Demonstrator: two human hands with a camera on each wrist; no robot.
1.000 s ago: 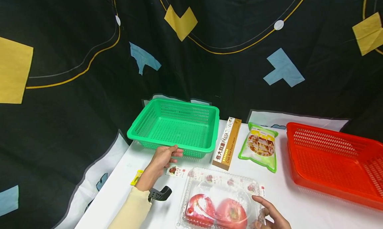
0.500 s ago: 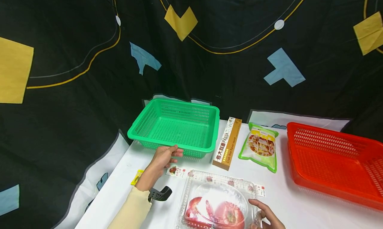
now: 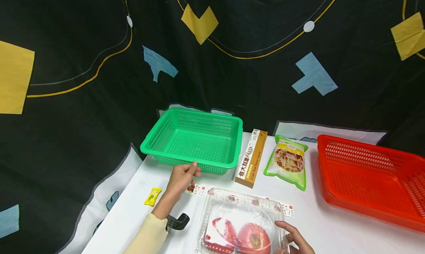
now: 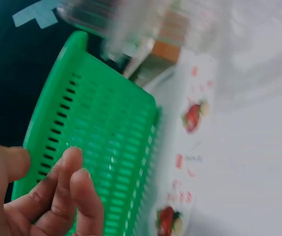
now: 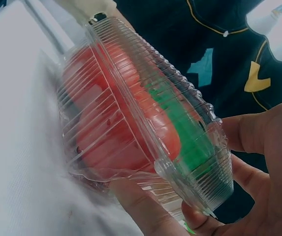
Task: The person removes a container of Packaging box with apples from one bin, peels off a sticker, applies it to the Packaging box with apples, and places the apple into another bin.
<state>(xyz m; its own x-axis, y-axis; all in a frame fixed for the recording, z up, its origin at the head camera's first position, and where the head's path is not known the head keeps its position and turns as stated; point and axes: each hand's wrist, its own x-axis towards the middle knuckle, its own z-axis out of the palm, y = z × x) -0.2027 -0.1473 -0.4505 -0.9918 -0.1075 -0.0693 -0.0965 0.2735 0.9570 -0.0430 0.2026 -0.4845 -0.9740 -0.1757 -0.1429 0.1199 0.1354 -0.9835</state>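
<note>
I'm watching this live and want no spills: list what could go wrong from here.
1. The right hand grips the clamshell at one edge only; tilted, it could slip or pop open and drop the apples.
2. The left hand holds the green basket by its rim; a pull might knock the pasta box beside it.

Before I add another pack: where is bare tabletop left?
Bare patches: between the green pouch and red basket, and left of the yellow candy. Crowded: between the green basket and clear clamshell, by the pasta box.
</note>
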